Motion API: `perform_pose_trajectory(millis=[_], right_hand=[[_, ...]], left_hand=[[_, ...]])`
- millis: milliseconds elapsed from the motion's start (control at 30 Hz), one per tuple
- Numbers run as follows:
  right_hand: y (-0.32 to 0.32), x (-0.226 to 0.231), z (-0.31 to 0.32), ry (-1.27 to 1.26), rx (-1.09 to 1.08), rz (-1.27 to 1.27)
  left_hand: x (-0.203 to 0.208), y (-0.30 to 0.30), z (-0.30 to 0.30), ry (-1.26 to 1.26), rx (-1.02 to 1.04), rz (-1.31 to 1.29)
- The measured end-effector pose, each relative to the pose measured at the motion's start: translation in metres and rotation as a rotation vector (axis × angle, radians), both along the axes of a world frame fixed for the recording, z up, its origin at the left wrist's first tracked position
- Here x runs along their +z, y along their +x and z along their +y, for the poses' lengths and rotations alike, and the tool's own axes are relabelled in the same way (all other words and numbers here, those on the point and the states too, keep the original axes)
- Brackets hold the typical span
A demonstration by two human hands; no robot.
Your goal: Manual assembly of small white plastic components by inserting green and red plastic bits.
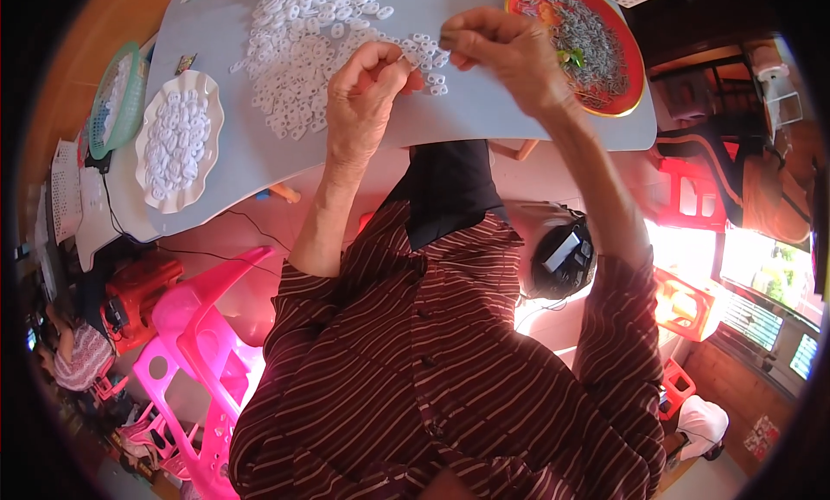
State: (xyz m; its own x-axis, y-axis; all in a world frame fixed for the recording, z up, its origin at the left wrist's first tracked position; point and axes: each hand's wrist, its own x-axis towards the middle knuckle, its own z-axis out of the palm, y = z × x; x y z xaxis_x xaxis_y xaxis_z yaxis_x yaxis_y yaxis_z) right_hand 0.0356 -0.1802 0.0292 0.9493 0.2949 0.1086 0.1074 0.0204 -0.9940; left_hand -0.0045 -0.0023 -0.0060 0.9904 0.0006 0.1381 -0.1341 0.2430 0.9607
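My left hand [372, 83] is closed in a pinch above the grey table [233, 167], with a small white plastic piece [408, 61] showing at its fingertips. To its right my right hand [506, 49] is raised, thumb and fingers pressed together; whatever they hold is too small to make out. Many small oval white plastic pieces with holes [298, 76] lie heaped beside and beyond my left hand. Close to my right hand stands a red tray [641, 63] of thin grey metal pieces, probably screws or nails [601, 46], with something yellow-green [571, 57] among them.
A white scalloped dish [219, 111] of white pieces sits at the table's left, beside a green basket [99, 124]. A pink plastic chair [203, 327] stands at lower left and a black bag [553, 271] below the table. Other people [82, 357] sit farther off.
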Motion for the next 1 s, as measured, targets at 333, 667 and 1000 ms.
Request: perform_pose_trajectory(millis=[333,667,1000], right_hand=[[-0.017,-0.030,0.030,0.310,-0.045,0.153],[-0.021,-0.030,0.034,0.328,-0.121,0.160],[-0.025,-0.031,0.033,0.271,-0.117,0.061]], left_hand=[[-0.004,0.000,0.002,0.025,-0.018,-0.014],[-0.006,0.002,0.000,0.106,0.015,-0.081],[-0.007,0.001,-0.003,0.211,0.026,-0.165]])
